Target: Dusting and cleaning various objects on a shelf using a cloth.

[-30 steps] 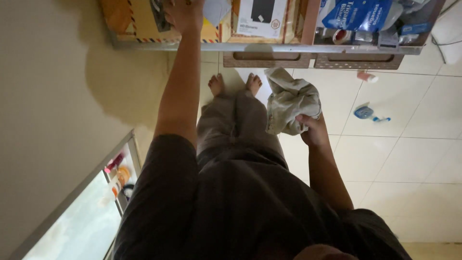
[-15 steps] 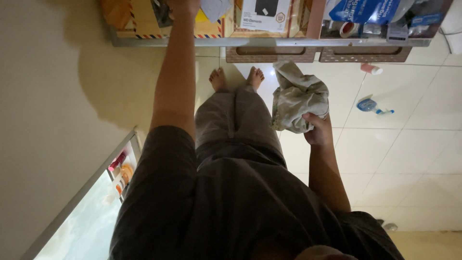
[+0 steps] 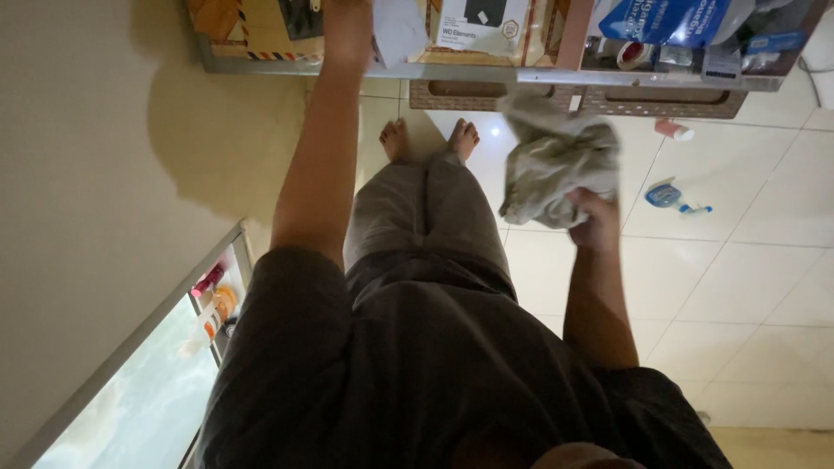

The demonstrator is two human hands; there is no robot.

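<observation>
Head view: the right hand (image 3: 598, 219) has its grip clamped on a crumpled cloth (image 3: 554, 161); the left hand (image 3: 347, 30) reaches onto the shelf (image 3: 486, 76), its grip hidden.

The person wears a loose, dark charcoal short-sleeved shirt (image 3: 417, 373) whose sleeves (image 3: 287, 295) end about the elbow, leaving both forearms bare. Below it hang wide, light grey-beige trousers (image 3: 417, 217) with a visible seam between the legs, reaching down to the ankles. The feet (image 3: 430, 139) are bare, with no shoes or socks, and neither the left hand (image 3: 347, 30) nor the right hand (image 3: 595, 221) shows a glove, ring, watch or band.
</observation>
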